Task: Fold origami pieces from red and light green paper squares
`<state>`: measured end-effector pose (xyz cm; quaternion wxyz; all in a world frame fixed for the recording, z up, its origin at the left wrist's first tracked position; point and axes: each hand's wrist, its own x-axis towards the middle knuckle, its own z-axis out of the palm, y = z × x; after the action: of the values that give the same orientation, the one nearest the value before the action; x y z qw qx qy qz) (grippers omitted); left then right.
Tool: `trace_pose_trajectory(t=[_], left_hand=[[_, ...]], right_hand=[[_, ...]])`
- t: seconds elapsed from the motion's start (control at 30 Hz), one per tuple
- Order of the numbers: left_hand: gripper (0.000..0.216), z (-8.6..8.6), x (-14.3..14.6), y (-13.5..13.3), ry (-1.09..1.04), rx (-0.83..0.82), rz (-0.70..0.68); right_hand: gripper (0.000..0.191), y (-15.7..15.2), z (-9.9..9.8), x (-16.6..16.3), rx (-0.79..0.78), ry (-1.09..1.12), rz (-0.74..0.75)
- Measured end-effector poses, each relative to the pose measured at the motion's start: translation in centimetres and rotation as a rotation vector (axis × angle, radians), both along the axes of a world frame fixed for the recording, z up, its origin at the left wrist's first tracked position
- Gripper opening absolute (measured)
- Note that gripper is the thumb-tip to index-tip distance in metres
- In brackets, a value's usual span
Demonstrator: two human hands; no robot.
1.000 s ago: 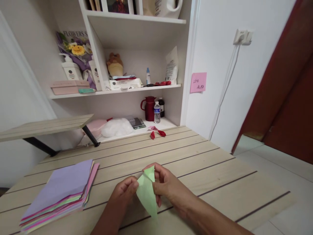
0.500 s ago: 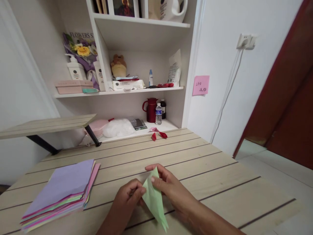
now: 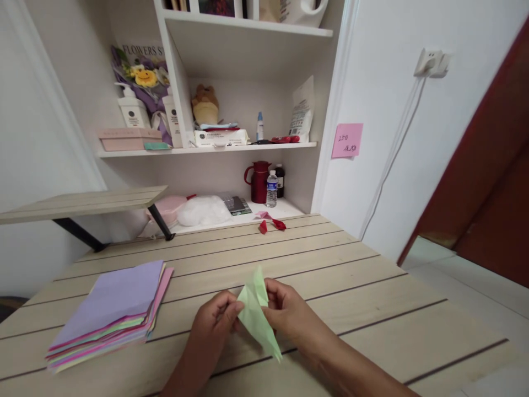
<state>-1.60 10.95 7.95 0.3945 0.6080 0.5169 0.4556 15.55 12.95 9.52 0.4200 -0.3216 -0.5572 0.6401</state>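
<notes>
Between my hands, above the near part of the table, is a folded sheet of light green paper [image 3: 257,317]. It is creased into a long pointed shape, one tip up and the other slanting down toward me. My left hand [image 3: 219,317] pinches its left edge between thumb and fingers. On the right edge, my right hand [image 3: 285,309] grips the paper with its thumb in front and fingers curled behind. Some fingertips of both hands are hidden by the paper. A stack of coloured paper [image 3: 109,309], lilac on top, lies to the left of my hands.
Small red folded paper pieces [image 3: 279,224] and a pink one [image 3: 263,215] lie at the table's far edge. Behind stands a white shelf unit [image 3: 248,25] with a red jug [image 3: 259,182] and a water bottle [image 3: 271,189]. A raised wooden stand [image 3: 82,201] is at left.
The green paper has been turned and tilted, its lower tip now higher. My right hand has shifted from the paper's top to its right edge. The view has swung slightly left.
</notes>
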Motion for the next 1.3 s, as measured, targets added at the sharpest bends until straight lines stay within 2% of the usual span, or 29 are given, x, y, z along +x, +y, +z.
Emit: trace_pose_trajectory(t=[0.07,0.13,0.2,0.27,0.33,0.47,0.53,0.8,1.0,1.13,1.3], left_hand=[[0.032,-0.2,0.0,0.1,-0.015,0.011,0.064],[0.029,-0.6,0.0,0.1,-0.028,0.036,0.189],[0.032,-0.9,-0.2,0.1,-0.027,0.061,0.332],[0.036,-1.1,-0.1,-0.3,-0.020,0.058,0.389],[0.036,-1.2,0.3,-0.9,-0.032,0.017,0.313],[0.048,-1.2,2.2,-2.5,-0.104,-0.107,0.040],[0.052,-1.1,2.8,-3.0,-0.139,-0.138,0.002],[0.045,-1.3,0.8,-2.4,-0.222,-0.103,0.192],[0.060,-2.3,1.8,-2.0,-0.278,-0.059,0.127],[0.053,-2.5,2.5,-1.9,-0.272,-0.044,0.179],[0.030,-2.2,2.2,-1.8,-0.223,-0.061,0.217]], right_hand=[[0.017,-0.1,-0.3,-0.2,0.002,-0.060,0.012],[0.014,-0.1,-0.8,-0.5,0.023,-0.098,0.003],[0.011,-0.2,-1.3,-0.8,0.057,-0.138,-0.015],[0.009,-0.3,-1.8,-0.9,0.095,-0.180,-0.029],[0.006,-0.3,-2.2,-1.0,0.150,-0.236,-0.060],[0.014,0.1,-2.7,-0.8,0.254,-0.311,-0.151],[0.016,0.3,-2.8,-0.7,0.263,-0.324,-0.174],[0.008,0.1,-3.0,-1.5,0.162,-0.311,-0.067],[0.010,0.2,-3.2,-1.5,0.271,-0.397,-0.138],[0.019,0.0,-2.9,-1.4,0.381,-0.450,-0.174],[0.017,-0.1,-3.0,-1.5,0.397,-0.460,-0.164]])
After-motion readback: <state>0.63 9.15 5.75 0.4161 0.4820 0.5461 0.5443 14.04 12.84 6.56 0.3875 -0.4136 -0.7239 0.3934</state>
